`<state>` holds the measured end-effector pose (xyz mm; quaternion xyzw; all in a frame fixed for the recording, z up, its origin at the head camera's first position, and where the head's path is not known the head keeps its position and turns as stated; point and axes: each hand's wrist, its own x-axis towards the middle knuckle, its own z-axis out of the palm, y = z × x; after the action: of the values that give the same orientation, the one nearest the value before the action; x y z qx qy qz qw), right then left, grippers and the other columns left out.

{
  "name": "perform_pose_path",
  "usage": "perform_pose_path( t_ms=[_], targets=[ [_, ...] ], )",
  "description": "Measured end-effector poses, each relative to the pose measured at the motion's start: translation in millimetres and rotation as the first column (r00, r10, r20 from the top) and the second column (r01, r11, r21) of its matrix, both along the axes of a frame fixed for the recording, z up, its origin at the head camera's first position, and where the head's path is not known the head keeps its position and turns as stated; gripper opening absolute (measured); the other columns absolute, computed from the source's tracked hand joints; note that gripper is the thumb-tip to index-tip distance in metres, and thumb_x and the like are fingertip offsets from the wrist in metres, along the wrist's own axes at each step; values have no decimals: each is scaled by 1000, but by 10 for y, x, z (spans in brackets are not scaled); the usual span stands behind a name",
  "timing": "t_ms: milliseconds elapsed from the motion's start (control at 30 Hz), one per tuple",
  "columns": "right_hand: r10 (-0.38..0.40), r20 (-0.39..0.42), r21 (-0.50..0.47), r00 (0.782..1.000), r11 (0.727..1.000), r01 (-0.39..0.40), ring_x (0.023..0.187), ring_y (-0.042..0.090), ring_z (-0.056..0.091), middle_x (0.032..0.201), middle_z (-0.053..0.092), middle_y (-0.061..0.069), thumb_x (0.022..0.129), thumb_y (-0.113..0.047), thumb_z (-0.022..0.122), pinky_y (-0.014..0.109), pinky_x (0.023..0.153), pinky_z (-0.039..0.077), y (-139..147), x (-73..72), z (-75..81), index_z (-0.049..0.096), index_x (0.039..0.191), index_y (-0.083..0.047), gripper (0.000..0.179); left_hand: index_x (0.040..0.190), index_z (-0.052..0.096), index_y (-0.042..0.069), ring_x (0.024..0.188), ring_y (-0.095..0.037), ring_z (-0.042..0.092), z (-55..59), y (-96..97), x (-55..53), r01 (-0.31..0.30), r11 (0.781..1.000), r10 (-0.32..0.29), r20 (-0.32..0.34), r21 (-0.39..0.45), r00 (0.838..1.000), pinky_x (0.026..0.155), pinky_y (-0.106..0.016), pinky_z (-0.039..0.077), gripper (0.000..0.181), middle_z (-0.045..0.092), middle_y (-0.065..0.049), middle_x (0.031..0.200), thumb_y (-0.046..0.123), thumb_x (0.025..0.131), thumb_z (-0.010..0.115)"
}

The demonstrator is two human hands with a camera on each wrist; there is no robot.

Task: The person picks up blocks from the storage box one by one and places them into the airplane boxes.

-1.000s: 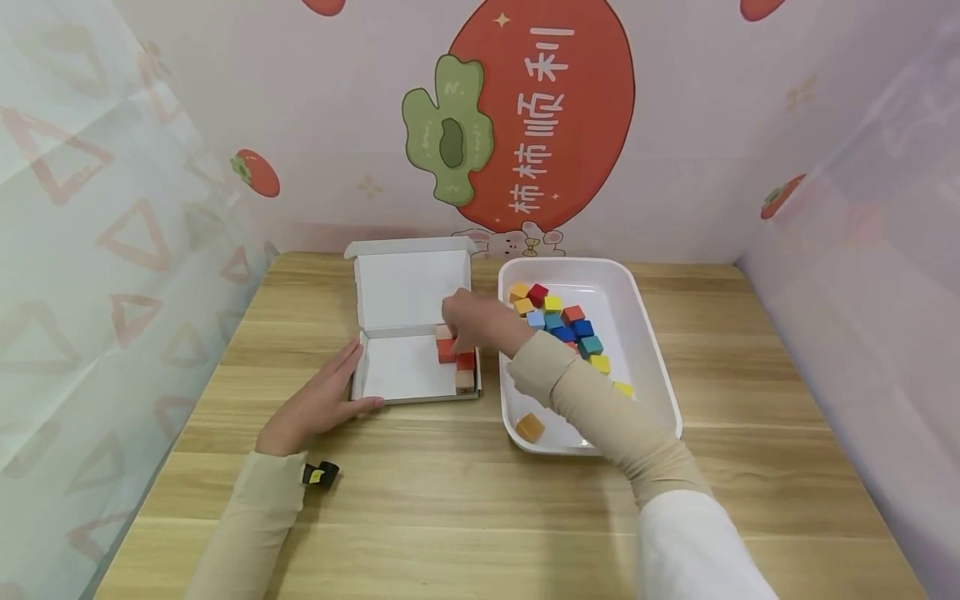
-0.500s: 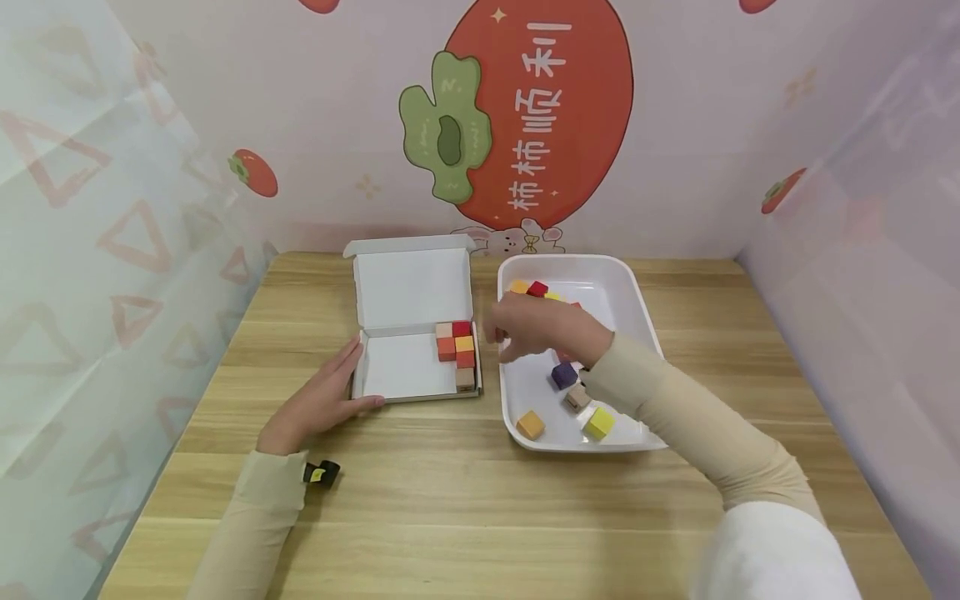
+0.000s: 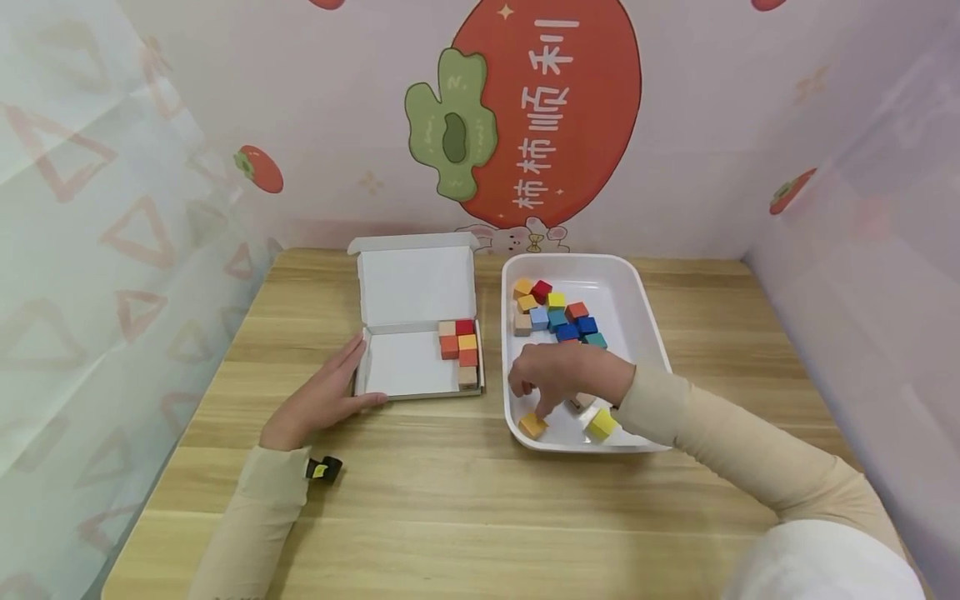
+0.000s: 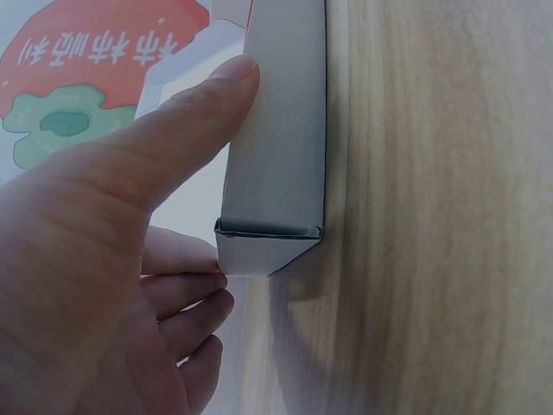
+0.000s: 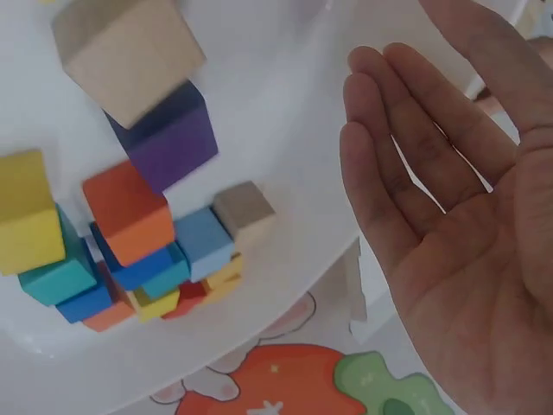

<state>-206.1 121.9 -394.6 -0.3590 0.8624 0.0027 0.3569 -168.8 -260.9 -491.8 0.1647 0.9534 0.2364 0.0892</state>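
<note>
Inside the tray (image 3: 618, 308), bare floor runs along the right edge into the far right corner. The cluster of blocks (image 3: 567, 332) crowds the far left corner and spreads toward the middle. At the near left corner, two tray walls flank the orange block (image 3: 533, 426); the right hand (image 3: 566, 372) is there, its contact hard to judge. The right sleeve (image 3: 663, 408) crosses above the near right corner. A narrow strip of table (image 3: 492, 375) separates tray and box (image 3: 401, 364). The box's left part is bare; packed blocks (image 3: 458, 348) occupy its right edge, the raised lid (image 3: 417, 287) bars its far edge, and the left hand (image 3: 322, 400) flanks its near left corner.
</note>
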Motion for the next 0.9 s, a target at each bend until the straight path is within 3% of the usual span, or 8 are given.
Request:
perform_pose_path(
  t_ms=[333,500,800,900],
  targets=[
    [-40,20,74,999,997,38,93,14,64,101,68,-5,83,-23,93,28,80,62,20,74,-140,75,106,-27,29,165,16,-9,161,-49,20,19,8,21,1,1000,-1,-11,7,1000,129,-64,25,113,12,-26,176,55,94,76],
    [-37,27,66,999,997,35,94,14,64,98,67,-7,83,-22,93,27,80,62,24,59,-174,76,103,-30,27,166,15,-8,161,-49,19,25,6,19,-1,1000,1,-8,8,1000,129,-64,24,114,11,-26,176,56,94,76],
    [-40,7,26,999,999,40,89,15,66,97,69,-6,85,-27,92,27,75,62,85,54,-123,81,105,-28,23,166,13,-7,162,-48,17,24,4,10,-2,1000,2,13,-6,1000,129,-64,23,115,9,-25,177,57,94,75],
    [-54,-3,6,999,999,54,90,16,66,98,70,-6,86,-28,90,29,78,62,133,40,-61,82,105,-27,21,166,13,-7,162,-47,18,26,8,14,-6,1000,6,16,-8,1000,130,-63,23,115,9,-24,177,56,94,75]
  ],
)
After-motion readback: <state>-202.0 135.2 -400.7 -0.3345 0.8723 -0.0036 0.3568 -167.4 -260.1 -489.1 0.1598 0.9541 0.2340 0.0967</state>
